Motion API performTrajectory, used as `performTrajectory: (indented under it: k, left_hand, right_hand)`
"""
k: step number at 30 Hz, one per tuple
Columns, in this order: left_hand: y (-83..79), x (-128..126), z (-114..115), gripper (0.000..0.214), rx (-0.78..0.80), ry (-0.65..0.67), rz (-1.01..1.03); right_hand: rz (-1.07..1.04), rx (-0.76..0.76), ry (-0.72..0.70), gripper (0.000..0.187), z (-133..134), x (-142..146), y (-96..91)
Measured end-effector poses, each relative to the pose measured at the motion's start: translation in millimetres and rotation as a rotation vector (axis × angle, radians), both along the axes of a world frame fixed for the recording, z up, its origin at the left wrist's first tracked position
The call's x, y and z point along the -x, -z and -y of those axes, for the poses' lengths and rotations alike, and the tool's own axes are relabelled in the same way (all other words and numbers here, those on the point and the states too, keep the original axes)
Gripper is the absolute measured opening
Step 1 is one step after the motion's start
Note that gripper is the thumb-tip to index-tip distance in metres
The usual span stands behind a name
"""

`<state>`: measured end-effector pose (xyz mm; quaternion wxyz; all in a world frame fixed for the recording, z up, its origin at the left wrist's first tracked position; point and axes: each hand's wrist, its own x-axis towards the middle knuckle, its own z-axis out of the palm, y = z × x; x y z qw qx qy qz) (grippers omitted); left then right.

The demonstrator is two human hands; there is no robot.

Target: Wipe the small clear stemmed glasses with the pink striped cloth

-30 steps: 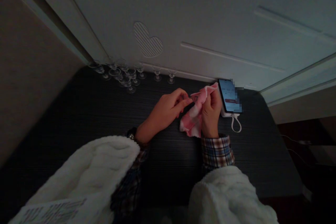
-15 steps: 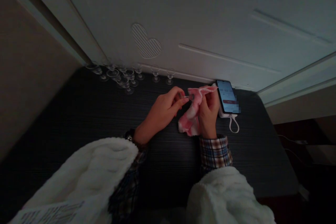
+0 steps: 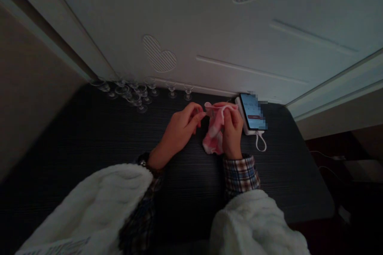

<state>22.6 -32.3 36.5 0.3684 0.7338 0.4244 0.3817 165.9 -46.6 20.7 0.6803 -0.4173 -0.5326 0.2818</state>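
My left hand (image 3: pixel 182 127) is closed, its thumb and fingers pinching a small stemmed glass (image 3: pixel 208 114). Only a sliver of that glass shows; the rest lies behind my fingers and inside a pink and white cloth (image 3: pixel 214 143). My right hand (image 3: pixel 233 131) grips this cloth around the glass, with the thumb pressed on top and a loose end hanging toward the tabletop. Behind my left hand, several small clear stemmed glasses (image 3: pixel 140 101) stand upright in a cluster, and a single one (image 3: pixel 188 92) stands at the right end of them.
A phone (image 3: pixel 253 113) with a lit screen rests on a white block with a strap loop (image 3: pixel 261 143), just right of my right hand. The dark tabletop (image 3: pixel 185 179) meets a white panel (image 3: pixel 185 28) with heart reliefs at the back. Thin cables (image 3: pixel 326 155) run beyond the right edge.
The cloth's upper edge has moved left and now covers more of the held glass. My right thumb has shifted onto the cloth's top. The whole view has shifted slightly.
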Motion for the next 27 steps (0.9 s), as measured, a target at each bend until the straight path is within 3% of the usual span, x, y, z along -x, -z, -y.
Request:
performTrajectory:
  k: [4, 7, 15, 27]
  left_hand:
    - [0.9, 0.6, -0.7, 0.027, 0.002, -0.009, 0.006]
    - [1.2, 0.8, -1.3, 0.027, 0.003, -0.007, 0.003]
    - [3.4, -1.9, 0.0, 0.020, 0.017, 0.009, 0.140]
    - [6.2, -3.6, -1.5, 0.017, 0.049, -0.009, 0.279]
  right_hand:
    - [-0.004, 0.095, -0.008, 0.053, 1.4, -0.2, -0.3]
    - [0.033, 0.118, -0.005, 0.060, 0.7, -2.2, 1.7]
    - [0.001, 0.164, -0.095, 0.022, -0.4, -3.4, 4.4]
    - [-0.045, 0.243, -0.126, 0.025, -2.5, -5.8, 6.4]
